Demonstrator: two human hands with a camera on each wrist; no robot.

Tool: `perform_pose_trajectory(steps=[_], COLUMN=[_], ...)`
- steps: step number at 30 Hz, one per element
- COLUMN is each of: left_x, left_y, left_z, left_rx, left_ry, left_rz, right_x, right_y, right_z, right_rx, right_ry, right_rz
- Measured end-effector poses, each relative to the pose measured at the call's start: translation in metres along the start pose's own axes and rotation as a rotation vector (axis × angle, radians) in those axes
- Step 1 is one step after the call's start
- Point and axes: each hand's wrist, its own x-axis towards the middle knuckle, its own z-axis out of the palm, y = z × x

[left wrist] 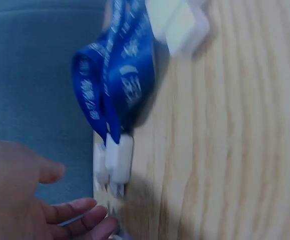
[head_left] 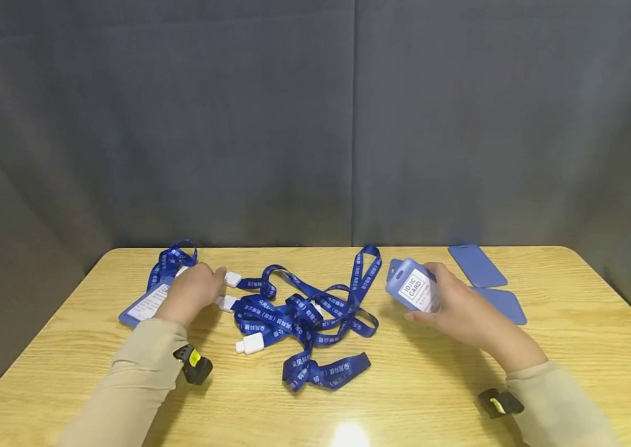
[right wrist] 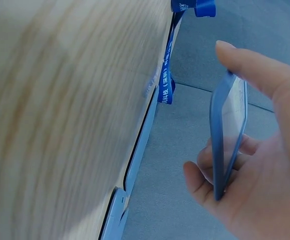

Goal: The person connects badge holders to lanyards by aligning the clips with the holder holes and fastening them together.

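My right hand (head_left: 455,304) holds a blue badge holder (head_left: 412,284) above the table, its ID/IC card facing up. In the right wrist view the badge holder (right wrist: 220,135) appears nearly edge-on, between thumb and curled fingers. My left hand (head_left: 195,290) hovers at the left, beside the white clips (head_left: 232,279) of a blue lanyard (head_left: 276,316). The left wrist view shows that hand (left wrist: 24,195) with thumb and fingers apart and nothing between them. Close to its fingertips are white lanyard clips (left wrist: 118,159). Another badge holder (head_left: 139,310) with a lanyard lies left of it, partly hidden.
Several tangled blue lanyards spread across the middle of the wooden table (head_left: 226,403). At the back right lie a blue badge holder (head_left: 477,266) and another blue badge holder (head_left: 502,304); a further one (head_left: 393,267) shows behind the held one. A grey curtain (head_left: 237,124) hangs behind.
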Motion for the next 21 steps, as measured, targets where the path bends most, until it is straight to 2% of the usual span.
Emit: perform_pose_trajectory(steps=[5,10,15,21], left_x=[0.01,0.014,0.015,0.016], left_y=[-0.002,0.002,0.006,0.01], left_z=[0.003,0.011,0.017,0.018], left_rx=[0.058,0.101,0.047,0.023], left_ry=[-0.037,-0.01,0.011,0.079], left_rz=[-0.082,-0.142,-0.118,-0.084], right_x=[0.002,0.003,0.001,0.002], right_y=[-0.002,-0.002,-0.001,0.0], right_z=[0.004,0.009,0.01,0.01], right_rx=[-0.019,-0.026,-0.053,-0.062], right_ry=[-0.002,-0.026,-0.026,0.009], right_rz=[-0.006,0.0,0.013,0.005])
